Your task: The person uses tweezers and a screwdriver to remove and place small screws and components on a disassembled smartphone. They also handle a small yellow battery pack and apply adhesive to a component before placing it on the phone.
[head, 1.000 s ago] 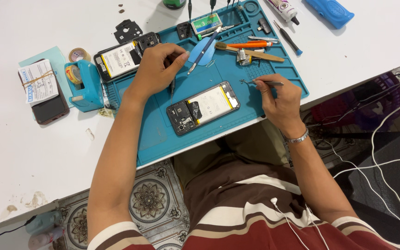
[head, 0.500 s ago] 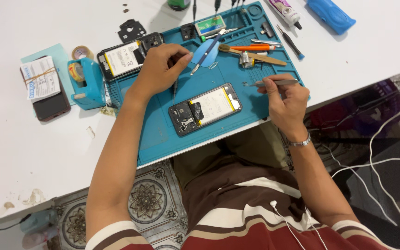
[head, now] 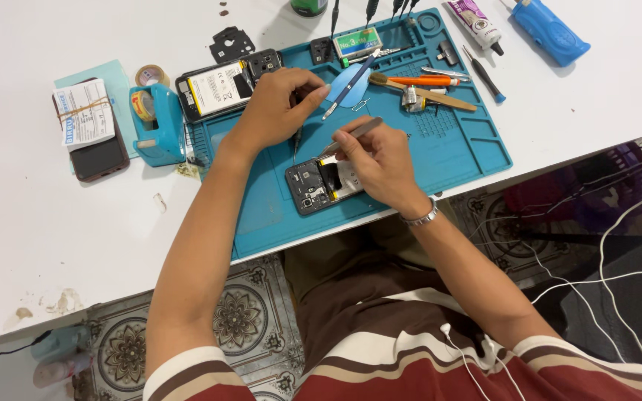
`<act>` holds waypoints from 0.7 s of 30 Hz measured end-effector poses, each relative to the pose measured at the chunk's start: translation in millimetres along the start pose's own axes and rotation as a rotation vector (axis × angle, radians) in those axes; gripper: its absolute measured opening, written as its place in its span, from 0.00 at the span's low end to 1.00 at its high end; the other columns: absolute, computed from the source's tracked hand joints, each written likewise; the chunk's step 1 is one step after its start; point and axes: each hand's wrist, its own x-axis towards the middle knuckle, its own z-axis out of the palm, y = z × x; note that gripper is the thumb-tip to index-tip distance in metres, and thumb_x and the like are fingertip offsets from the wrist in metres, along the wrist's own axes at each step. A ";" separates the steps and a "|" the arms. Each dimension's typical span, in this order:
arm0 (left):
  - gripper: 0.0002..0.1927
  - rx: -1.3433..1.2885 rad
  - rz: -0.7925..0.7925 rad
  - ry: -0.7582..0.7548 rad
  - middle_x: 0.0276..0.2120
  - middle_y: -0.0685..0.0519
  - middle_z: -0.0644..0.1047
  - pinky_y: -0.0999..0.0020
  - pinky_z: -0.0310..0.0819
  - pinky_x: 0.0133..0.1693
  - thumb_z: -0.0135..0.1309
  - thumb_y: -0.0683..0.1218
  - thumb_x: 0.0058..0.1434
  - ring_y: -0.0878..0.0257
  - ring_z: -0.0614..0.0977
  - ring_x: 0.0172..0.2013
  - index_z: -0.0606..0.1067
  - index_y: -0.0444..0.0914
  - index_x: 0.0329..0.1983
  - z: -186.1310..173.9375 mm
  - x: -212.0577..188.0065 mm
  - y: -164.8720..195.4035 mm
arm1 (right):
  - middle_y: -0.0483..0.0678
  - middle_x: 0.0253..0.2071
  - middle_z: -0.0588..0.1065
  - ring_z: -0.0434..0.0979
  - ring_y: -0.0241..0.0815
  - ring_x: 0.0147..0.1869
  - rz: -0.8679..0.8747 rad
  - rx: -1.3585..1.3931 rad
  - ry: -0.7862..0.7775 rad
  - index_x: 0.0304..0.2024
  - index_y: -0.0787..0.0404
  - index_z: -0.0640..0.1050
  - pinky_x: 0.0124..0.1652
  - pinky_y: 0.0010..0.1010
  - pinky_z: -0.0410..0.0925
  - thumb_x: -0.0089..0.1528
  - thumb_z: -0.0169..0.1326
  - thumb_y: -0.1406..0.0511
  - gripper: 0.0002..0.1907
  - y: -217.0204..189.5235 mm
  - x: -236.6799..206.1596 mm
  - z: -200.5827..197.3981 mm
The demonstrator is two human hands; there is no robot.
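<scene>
An opened phone [head: 315,185] with its back off lies on the blue repair mat [head: 440,148] near the mat's front edge. My right hand [head: 377,160] hovers over the phone's right half and grips metal tweezers [head: 351,136], whose tips point left toward the phone's upper part. My left hand [head: 280,108] rests on the mat just behind the phone, fingers curled around a thin dark tool [head: 296,141] that points down at the phone. The phone's right side is hidden under my right hand.
A second opened phone [head: 221,85] lies at the mat's back left. A blue tape dispenser [head: 155,122], a dark phone with a paper bundle [head: 88,128], an orange-handled tool [head: 426,80], a brush, a glue tube [head: 473,22] and a blue bottle [head: 548,31] lie around on the white table.
My right hand has moved left from the mat's right part and now sits over the phone with the tweezers. My left hand stays behind the phone.
</scene>
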 end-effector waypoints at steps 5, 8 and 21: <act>0.14 -0.012 -0.005 -0.018 0.29 0.50 0.78 0.68 0.71 0.32 0.57 0.50 0.70 0.64 0.77 0.28 0.82 0.33 0.40 -2.8 -2.3 -2.3 | 0.46 0.28 0.80 0.74 0.28 0.29 0.061 -0.126 0.014 0.40 0.68 0.79 0.29 0.20 0.66 0.69 0.55 0.66 0.09 6.1 -7.2 5.2; 0.14 -0.002 -0.004 -0.018 0.29 0.50 0.78 0.67 0.72 0.33 0.57 0.50 0.70 0.64 0.77 0.28 0.82 0.33 0.40 -3.1 -4.2 -1.1 | 0.45 0.28 0.80 0.76 0.27 0.30 0.059 -0.112 0.033 0.40 0.68 0.79 0.30 0.20 0.68 0.69 0.55 0.65 0.10 9.6 -9.2 5.7; 0.14 0.008 -0.056 -0.025 0.28 0.51 0.77 0.67 0.71 0.33 0.57 0.51 0.69 0.64 0.75 0.29 0.82 0.35 0.40 -2.6 -6.8 3.7 | 0.47 0.30 0.82 0.80 0.28 0.33 0.085 -0.074 -0.001 0.40 0.68 0.78 0.33 0.20 0.72 0.70 0.54 0.64 0.11 9.0 -8.8 4.9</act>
